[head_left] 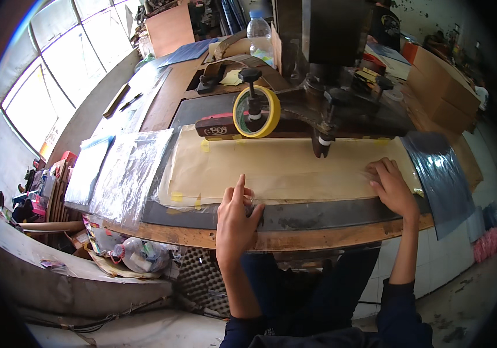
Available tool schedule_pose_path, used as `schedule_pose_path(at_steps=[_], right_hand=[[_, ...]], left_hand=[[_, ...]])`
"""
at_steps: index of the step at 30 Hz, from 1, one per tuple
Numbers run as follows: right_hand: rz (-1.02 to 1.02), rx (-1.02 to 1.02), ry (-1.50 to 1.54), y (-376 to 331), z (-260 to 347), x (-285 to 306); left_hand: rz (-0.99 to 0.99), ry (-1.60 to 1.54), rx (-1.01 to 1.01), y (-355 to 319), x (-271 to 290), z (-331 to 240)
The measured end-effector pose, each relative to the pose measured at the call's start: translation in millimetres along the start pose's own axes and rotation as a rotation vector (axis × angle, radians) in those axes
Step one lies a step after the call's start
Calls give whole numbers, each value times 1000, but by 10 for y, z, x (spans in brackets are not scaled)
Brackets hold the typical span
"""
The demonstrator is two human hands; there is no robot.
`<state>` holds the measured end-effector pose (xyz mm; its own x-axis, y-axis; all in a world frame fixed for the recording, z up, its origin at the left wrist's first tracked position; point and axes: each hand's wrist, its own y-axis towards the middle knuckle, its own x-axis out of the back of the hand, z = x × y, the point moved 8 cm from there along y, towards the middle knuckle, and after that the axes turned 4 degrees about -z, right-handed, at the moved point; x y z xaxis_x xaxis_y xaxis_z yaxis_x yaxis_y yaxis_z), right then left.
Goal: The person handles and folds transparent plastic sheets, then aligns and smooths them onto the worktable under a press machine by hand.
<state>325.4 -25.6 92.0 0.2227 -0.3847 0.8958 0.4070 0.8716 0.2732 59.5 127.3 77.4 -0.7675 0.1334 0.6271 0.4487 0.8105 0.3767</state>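
My left hand (238, 217) is at the front edge of a long tan sheet (295, 168) spread over the dark work surface. Its index finger points forward while the other fingers curl toward the thumb. A shiny, see-through bit shows between them, too small to name. Over the sheet's right end, my right hand (392, 185) rests with bent fingers, thumb and index apart. Just behind the sheet is a dark press bar (213, 127). A roll of yellow tape (274, 119) hangs on its black knob. Small yellow tape pieces stick to the sheet's edges.
Clear plastic sheets (129, 174) lie left of the tan sheet; bluish film (440, 174) drapes over the right edge. The black machine column (332, 32) rises behind the bar. A plastic bottle (258, 37) stands at the back, and a cardboard box (443, 87) at the right.
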Motion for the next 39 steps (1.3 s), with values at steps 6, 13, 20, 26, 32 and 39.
schedule_pose_path(at_steps=[6, 13, 20, 26, 32, 39], right_hand=[[177, 55, 160, 178, -228, 16], [90, -120, 878, 218, 235, 456], [-67, 19, 1065, 269, 645, 870], [-130, 63, 1054, 259, 737, 912], [-50, -73, 1085, 227, 885, 758], [-46, 20, 833, 248, 828, 645]], left_hand=[[-34, -250, 91, 5, 78, -36], [-158, -907, 213, 211, 404, 201], [-352, -847, 155, 354, 979, 95], [-392, -828, 121, 332, 1181, 82], [-381, -811, 111, 322, 1177, 65], [-367, -720, 81, 285, 1273, 124]])
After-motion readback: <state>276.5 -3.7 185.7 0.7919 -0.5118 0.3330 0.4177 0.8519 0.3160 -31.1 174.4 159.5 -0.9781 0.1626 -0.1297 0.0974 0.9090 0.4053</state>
